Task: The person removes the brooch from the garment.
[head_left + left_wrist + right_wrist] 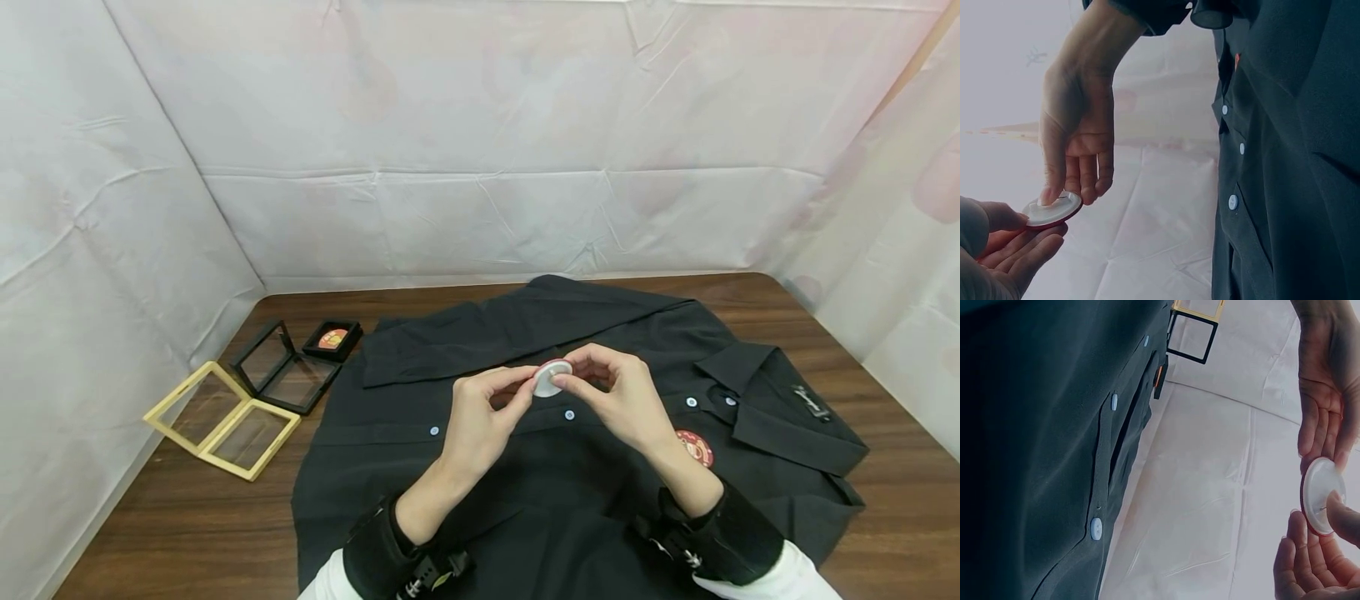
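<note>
Above a dark button-up shirt, both hands hold a round pin badge. Its white back faces up and red shows along its rim. The left hand pinches the badge's left edge between thumb and fingers. On the other side, the right hand grips it, fingers at the far edge and thumb on the back. In the right wrist view, a thin pin shows on the badge's back beside that thumb. The badge's printed front is hidden.
A red round badge lies on the shirt near the right forearm. On the collar sits a small silver piece. To the left stand an open yellow frame, an open black frame and a black case holding a red-orange badge.
</note>
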Motion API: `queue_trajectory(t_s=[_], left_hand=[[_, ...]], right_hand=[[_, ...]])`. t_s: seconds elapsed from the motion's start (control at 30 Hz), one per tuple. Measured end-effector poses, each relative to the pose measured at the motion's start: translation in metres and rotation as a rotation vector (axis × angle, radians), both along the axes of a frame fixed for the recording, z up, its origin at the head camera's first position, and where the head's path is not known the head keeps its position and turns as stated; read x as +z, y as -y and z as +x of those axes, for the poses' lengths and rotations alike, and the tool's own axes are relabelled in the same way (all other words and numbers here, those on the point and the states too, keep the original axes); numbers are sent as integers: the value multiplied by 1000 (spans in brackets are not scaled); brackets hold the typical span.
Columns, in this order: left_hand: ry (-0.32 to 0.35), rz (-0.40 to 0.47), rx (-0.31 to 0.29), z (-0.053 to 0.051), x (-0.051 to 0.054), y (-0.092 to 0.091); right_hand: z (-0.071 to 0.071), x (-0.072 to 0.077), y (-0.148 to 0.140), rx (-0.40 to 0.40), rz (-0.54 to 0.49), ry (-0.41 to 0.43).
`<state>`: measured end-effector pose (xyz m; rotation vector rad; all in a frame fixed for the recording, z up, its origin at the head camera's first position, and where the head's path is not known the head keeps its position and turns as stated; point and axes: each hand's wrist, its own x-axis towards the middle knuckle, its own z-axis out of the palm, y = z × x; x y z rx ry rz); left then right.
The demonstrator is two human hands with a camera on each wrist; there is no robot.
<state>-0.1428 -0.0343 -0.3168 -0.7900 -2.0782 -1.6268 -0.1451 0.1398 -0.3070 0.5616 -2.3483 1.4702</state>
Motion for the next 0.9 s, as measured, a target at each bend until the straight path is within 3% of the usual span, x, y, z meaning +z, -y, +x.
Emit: queue_trajectory(t_s=[0.37, 0.63, 0.9], left_hand=[[13, 8, -17, -1, -1, 1], [12, -4, -24, 0, 1, 4], [-10, -43, 46, 0, 1, 14]], right_hand=[[-2, -4, -1, 35, -9, 16], [-2, -6, -1, 32, 47, 8], [2, -5, -7, -18, 168, 13]])
